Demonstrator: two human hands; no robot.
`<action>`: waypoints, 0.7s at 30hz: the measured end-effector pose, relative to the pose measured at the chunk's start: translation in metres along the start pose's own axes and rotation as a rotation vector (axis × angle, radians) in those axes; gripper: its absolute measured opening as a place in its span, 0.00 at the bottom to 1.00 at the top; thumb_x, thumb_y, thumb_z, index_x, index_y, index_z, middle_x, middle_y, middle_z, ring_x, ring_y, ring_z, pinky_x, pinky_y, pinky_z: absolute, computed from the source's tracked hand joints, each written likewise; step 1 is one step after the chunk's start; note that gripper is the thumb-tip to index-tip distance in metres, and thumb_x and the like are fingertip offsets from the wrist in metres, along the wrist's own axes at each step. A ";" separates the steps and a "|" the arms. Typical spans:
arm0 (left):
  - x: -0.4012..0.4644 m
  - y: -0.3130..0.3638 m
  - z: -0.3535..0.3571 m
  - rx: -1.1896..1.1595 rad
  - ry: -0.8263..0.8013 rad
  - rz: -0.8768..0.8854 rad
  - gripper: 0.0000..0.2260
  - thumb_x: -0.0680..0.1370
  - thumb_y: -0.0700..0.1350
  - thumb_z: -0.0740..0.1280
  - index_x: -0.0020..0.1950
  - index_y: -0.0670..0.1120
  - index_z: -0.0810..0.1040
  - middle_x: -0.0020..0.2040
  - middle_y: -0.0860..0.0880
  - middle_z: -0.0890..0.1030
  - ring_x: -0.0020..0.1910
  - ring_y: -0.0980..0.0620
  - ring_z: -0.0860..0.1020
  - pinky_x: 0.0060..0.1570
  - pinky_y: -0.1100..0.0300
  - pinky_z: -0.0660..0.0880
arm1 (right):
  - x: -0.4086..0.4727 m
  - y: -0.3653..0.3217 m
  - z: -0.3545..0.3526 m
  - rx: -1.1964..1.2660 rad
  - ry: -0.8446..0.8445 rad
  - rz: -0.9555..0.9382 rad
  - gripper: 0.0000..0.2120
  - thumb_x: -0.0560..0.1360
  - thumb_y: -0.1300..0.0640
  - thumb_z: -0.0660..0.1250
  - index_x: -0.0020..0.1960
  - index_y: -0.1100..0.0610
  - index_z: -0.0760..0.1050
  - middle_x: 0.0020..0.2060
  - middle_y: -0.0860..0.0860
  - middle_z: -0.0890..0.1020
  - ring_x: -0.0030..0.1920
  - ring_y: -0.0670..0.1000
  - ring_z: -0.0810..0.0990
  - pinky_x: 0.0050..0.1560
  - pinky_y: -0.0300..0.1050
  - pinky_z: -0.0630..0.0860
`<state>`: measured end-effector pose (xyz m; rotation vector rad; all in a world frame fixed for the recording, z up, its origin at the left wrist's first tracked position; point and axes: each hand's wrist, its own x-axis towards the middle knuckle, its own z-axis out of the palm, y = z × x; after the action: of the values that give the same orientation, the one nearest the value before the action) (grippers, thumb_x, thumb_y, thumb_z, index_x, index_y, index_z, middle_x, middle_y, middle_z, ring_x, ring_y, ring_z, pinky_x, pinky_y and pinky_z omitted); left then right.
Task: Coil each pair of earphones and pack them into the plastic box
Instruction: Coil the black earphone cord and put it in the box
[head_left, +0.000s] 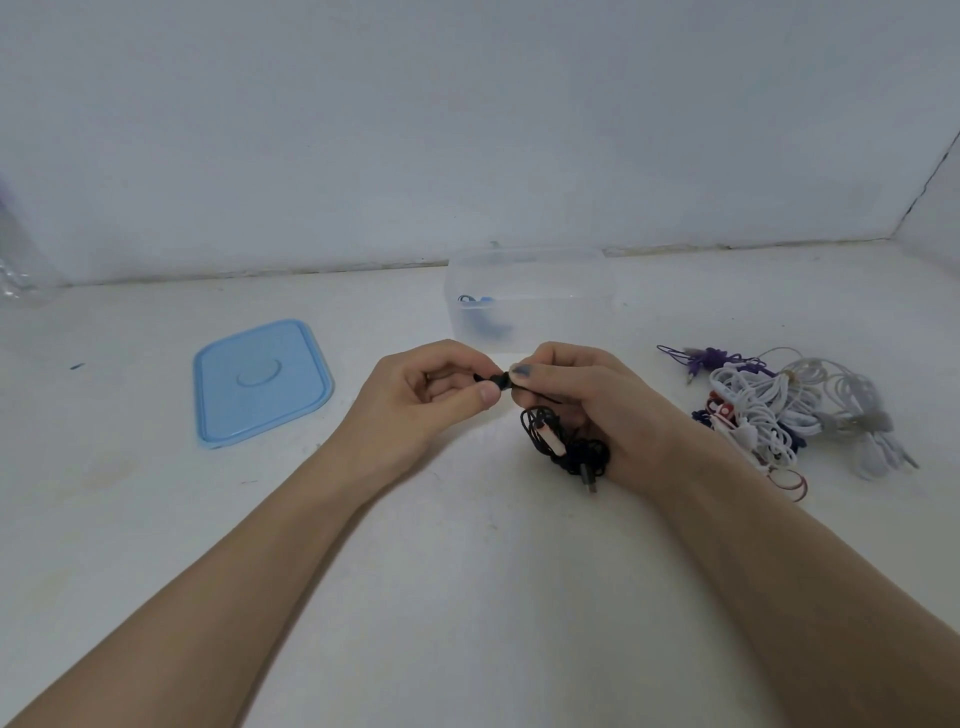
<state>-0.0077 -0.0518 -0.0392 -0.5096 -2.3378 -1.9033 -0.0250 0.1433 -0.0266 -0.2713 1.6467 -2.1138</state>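
Both hands pinch the thin black earphones (563, 441): left hand (431, 395) and right hand (582, 395) clamped on one end, the loose tangle hanging below. Behind stands the clear plastic box (530, 296); a flat blue lid (262, 382) lies on the matte white bench (467, 597).

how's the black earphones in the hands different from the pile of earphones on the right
The black earphones are one pair, pinched at one end by both the left hand and right hand, their cable hanging in a bunch under the right hand. The tangled pile of white, purple and red earphones holds several pairs, lies loose on the white table, and no hand touches it. Neither is in the clear plastic box.
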 end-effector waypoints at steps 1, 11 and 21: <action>0.000 0.001 0.001 -0.013 0.001 -0.001 0.04 0.77 0.32 0.71 0.50 0.37 0.82 0.32 0.59 0.79 0.34 0.61 0.76 0.46 0.68 0.74 | 0.000 0.000 -0.001 0.013 -0.007 0.012 0.12 0.78 0.63 0.67 0.36 0.57 0.75 0.32 0.53 0.77 0.23 0.46 0.68 0.23 0.38 0.68; 0.001 -0.001 0.004 -0.212 -0.012 0.010 0.05 0.73 0.38 0.75 0.48 0.45 0.84 0.40 0.53 0.85 0.42 0.57 0.81 0.52 0.65 0.76 | -0.001 -0.002 0.001 0.104 -0.040 0.047 0.12 0.78 0.63 0.65 0.37 0.57 0.72 0.32 0.51 0.77 0.24 0.44 0.61 0.23 0.35 0.69; 0.000 -0.004 0.001 -0.405 -0.033 -0.017 0.05 0.72 0.40 0.74 0.46 0.48 0.85 0.44 0.49 0.85 0.45 0.53 0.82 0.51 0.63 0.77 | -0.005 0.001 0.017 0.215 -0.050 0.053 0.09 0.75 0.57 0.67 0.37 0.57 0.72 0.28 0.49 0.71 0.23 0.44 0.63 0.23 0.36 0.68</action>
<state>-0.0090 -0.0512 -0.0427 -0.5539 -1.9770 -2.4045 -0.0133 0.1304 -0.0225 -0.2078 1.3693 -2.2026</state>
